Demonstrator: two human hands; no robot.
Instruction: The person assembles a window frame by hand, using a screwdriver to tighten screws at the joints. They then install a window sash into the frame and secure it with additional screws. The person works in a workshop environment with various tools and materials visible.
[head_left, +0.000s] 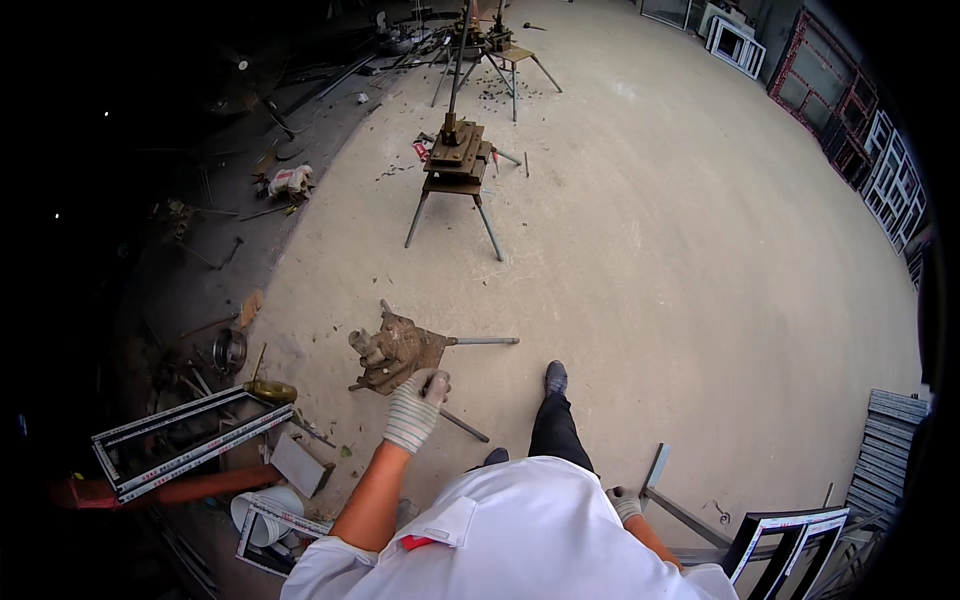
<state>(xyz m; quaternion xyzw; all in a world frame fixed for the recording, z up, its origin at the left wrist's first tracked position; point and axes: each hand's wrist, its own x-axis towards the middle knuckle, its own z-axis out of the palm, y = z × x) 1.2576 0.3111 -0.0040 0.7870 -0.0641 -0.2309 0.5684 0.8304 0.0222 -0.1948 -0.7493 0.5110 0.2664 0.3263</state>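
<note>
My left hand (pixel 416 408), in a striped knit work glove, is raised before my chest with its fingers curled closed. Whatever may be inside that grip is hidden. Just beyond it, lower down, a rusty metal stand (pixel 402 352) with splayed pipe legs is on the floor; from here I cannot tell whether the glove touches it. My right hand (pixel 625 503), gloved too, hangs low at my right side. Its fingers look curled, close to a grey metal bar (pixel 690 518), but contact between them is unclear.
Ahead stands a rusty hand press (pixel 457 155) on pipe legs, with another stand (pixel 513 55) farther off. Window frames (pixel 190 440) and a white bucket (pixel 268 515) lie at left. Dark frames (pixel 785 550) stand at near right; more frames (pixel 895 180) lean along the right wall.
</note>
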